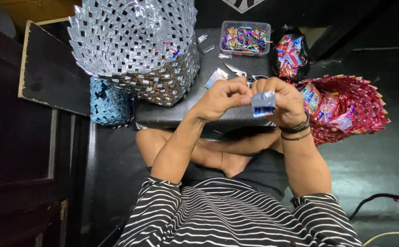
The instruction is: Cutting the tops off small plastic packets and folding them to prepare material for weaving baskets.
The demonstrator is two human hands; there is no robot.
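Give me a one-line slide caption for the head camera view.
Both hands, left hand and right hand, pinch a small folded silver-blue foil wrapper strip beside a large woven silver foil basket.

Small silver-blue foil wrapper (263, 104) pinched between both hands (222, 98).

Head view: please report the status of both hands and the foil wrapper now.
Left hand and right hand both pinch folded blue-silver wrapper, held above dark board. Scissors lie behind the hands, untouched. Woven silver basket stands left, apart. Nothing in the way.
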